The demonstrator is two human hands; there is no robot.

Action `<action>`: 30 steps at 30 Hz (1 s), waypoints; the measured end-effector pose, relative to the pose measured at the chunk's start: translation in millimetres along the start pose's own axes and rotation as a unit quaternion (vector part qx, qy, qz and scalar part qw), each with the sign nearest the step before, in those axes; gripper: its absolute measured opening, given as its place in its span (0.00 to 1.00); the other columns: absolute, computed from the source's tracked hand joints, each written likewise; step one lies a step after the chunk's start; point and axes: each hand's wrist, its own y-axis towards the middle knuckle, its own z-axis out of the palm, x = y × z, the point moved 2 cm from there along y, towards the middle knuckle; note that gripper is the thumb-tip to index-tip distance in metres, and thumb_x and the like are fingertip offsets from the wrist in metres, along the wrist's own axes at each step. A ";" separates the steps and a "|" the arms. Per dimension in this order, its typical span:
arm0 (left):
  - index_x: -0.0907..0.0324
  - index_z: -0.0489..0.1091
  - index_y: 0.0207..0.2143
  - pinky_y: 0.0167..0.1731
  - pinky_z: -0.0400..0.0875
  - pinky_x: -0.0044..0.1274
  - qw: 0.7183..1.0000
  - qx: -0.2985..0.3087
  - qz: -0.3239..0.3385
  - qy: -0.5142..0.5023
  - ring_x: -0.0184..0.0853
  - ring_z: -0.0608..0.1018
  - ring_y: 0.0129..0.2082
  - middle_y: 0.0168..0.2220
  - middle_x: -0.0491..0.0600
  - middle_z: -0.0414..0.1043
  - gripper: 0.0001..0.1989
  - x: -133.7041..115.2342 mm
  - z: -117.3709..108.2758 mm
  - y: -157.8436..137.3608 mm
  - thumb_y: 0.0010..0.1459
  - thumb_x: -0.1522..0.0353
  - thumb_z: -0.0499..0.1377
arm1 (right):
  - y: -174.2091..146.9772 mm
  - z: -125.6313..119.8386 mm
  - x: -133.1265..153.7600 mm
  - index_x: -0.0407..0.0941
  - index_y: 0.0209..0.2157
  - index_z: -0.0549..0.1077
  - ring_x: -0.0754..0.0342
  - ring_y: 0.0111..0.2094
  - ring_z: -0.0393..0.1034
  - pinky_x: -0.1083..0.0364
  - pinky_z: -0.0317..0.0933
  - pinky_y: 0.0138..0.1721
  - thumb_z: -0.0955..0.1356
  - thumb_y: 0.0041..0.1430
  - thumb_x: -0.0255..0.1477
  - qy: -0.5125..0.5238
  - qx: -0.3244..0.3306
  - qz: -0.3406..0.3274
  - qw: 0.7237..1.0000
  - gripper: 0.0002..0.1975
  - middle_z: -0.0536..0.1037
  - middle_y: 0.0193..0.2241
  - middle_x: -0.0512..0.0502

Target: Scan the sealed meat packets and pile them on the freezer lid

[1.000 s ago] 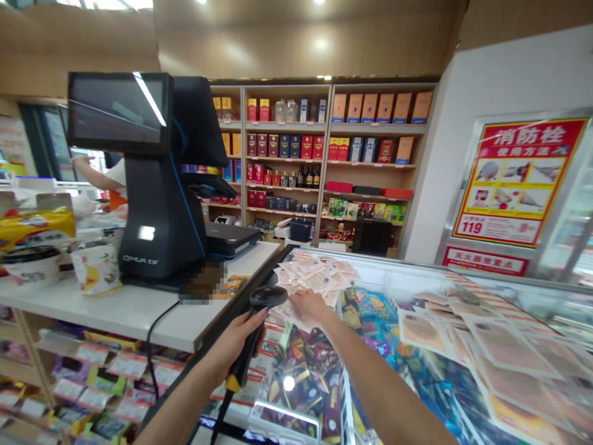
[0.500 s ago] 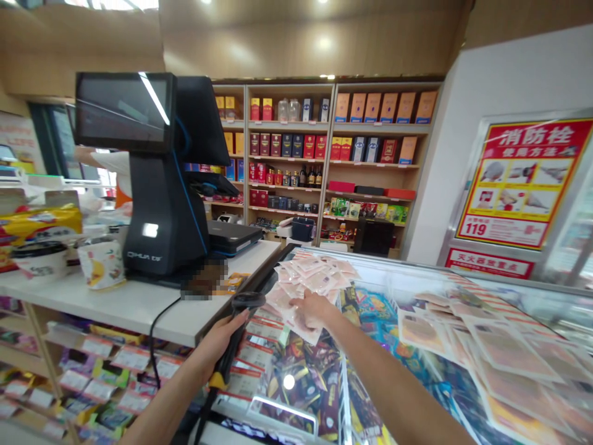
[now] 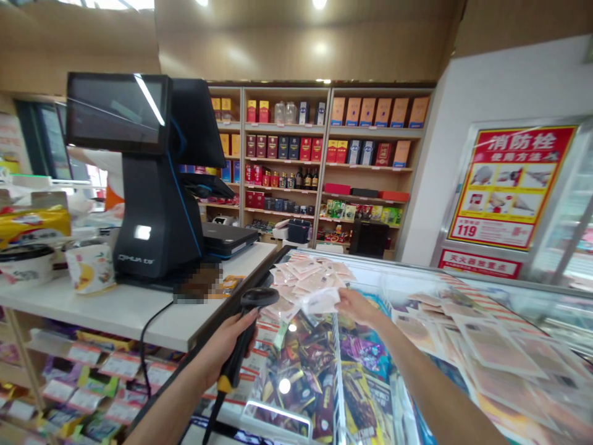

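Note:
A black-and-yellow handheld barcode scanner (image 3: 258, 298) is gripped in my left hand (image 3: 228, 343), its head pointing away over the freezer's glass top and its cord running down. My right hand (image 3: 360, 308) pinches the right edge of a flat, pale plastic packet (image 3: 320, 301), lifted just in front of the scanner head. Beyond it, similar flat packets (image 3: 315, 275) lie spread in an overlapping pile on the glass. A larger stack of such packets (image 3: 498, 346) rests on the right side. What is inside the packets is too blurred to make out.
Wrapped ice creams (image 3: 306, 371) show beneath the freezer glass. To the left, a white counter (image 3: 152, 315) carries a black checkout terminal (image 3: 155, 216), a paper cup (image 3: 90, 269) and a lidded bowl (image 3: 26, 264). Shelves of boxed goods (image 3: 285, 148) line the back wall.
My right hand has picked a packet off the pile and drawn it right, toward the front of the scanner. The left hand and scanner have shifted slightly right in view.

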 end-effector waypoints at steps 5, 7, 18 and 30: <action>0.61 0.62 0.23 0.15 0.58 0.17 0.998 0.067 -0.009 -0.002 0.24 0.65 0.14 0.16 0.42 0.64 0.15 -5.1 42.4 -2.2 0.44 0.57 0.57 | -35.7 -3.4 -45.8 0.45 0.45 0.57 0.57 0.24 0.68 0.59 0.58 0.24 0.58 0.46 0.30 0.237 -0.138 0.139 0.952 0.21 0.72 0.30 0.48; 0.61 0.61 0.23 0.15 0.58 0.17 0.995 0.098 -0.008 0.010 0.24 0.65 0.14 0.17 0.42 0.64 0.15 -3.0 58.3 0.7 0.45 0.57 0.56 | -44.7 -2.9 -56.5 0.44 0.45 0.56 0.57 0.24 0.68 0.58 0.58 0.25 0.58 0.46 0.32 0.258 -0.161 0.152 0.941 0.21 0.73 0.31 0.47; 0.60 0.60 0.23 0.15 0.57 0.18 0.982 0.184 0.018 0.038 0.25 0.64 0.14 0.16 0.40 0.61 0.15 -5.4 104.0 2.5 0.46 0.56 0.55 | -62.0 -12.4 -73.3 0.44 0.47 0.55 0.54 0.28 0.70 0.54 0.60 0.31 0.60 0.45 0.34 0.267 -0.120 0.109 0.950 0.24 0.74 0.34 0.46; 0.60 0.60 0.23 0.14 0.57 0.18 0.974 0.227 0.016 0.006 0.23 0.63 0.14 0.17 0.40 0.61 0.14 -10.6 115.0 -3.4 0.45 0.58 0.56 | -65.8 -15.3 -68.6 0.43 0.48 0.56 0.55 0.26 0.69 0.55 0.59 0.30 0.59 0.44 0.31 0.255 -0.123 0.113 0.952 0.25 0.74 0.29 0.48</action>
